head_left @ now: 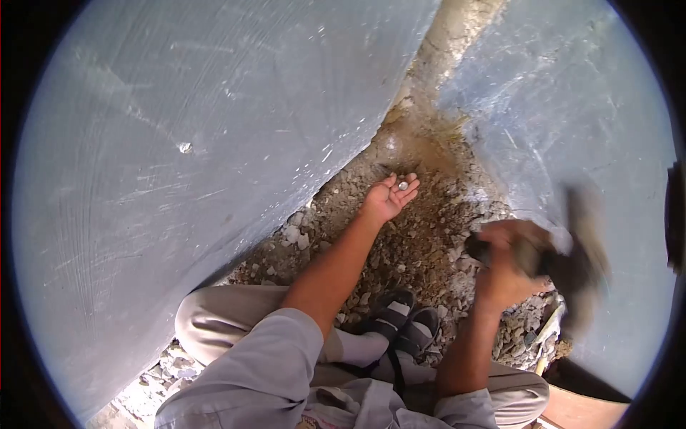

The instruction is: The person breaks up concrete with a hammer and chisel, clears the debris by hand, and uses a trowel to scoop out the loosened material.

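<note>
My left hand (389, 196) reaches forward over the rubble, fingers curled round a small object with a round, whitish end (403, 186); the rest of it is hard to make out. On the right, my right hand (511, 257) is wrapped round the handle of a hammer (579, 261), whose dark head is smeared by motion. The hammer is raised beside the right-hand wall, apart from my left hand.
Grey-blue walls rise at the left (179, 143) and right (550, 107), narrowing to a gap ahead. Broken stones and soil (421, 250) cover the ground between them. My sandalled feet (400, 322) and bent knees are below. A curved brown object (582, 411) lies at the lower right.
</note>
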{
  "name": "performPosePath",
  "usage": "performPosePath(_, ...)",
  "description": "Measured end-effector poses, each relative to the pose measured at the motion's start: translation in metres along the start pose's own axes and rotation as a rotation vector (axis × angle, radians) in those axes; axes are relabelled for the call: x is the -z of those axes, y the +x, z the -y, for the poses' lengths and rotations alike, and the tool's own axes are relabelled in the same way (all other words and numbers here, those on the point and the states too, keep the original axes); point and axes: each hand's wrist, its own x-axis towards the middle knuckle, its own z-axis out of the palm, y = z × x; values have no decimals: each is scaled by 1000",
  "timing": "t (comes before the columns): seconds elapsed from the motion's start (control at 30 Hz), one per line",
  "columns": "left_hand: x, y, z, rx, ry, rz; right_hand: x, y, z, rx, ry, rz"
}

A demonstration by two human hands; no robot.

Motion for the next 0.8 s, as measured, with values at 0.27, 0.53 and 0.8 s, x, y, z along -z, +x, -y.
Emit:
performPosePath(0.27,33,37,-6,44,19,69,-79,-110,-167,-416,-84,382)
performPosePath(0.53,4,3,1,-15,41,-20,-5,-2,-20,-50,4,-84)
performPosePath(0.8,23,17,-1,-7,181,-41,-86,-96,-175,-613,64,295)
